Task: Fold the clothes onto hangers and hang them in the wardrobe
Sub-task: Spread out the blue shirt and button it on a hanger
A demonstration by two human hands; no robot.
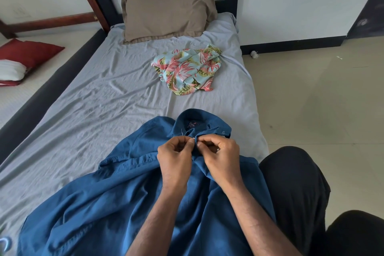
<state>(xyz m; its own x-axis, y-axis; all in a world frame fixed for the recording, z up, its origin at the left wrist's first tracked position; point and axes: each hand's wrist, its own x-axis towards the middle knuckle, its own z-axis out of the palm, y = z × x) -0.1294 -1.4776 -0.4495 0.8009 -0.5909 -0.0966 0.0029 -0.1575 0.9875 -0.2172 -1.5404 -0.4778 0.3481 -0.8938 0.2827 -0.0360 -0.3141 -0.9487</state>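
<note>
You had the blue shirt (pixel 116 199) spread on the near end of the bed's grey sheet (pixel 87 106), collar pointing toward the headboard, and your left hand (pixel 174 157) and right hand (pixel 220 155) met just below that collar, each with fingers curled and pinching the shirt's front edge at a small white button. Farther up the sheet, well apart from it, the floral garment (pixel 187 70) lay crumpled, with the brown pillow (pixel 166 8) beyond against the headboard

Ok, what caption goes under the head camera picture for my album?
Both hands, left hand and right hand, pinch the blue shirt at its collar button on the bed.
</note>
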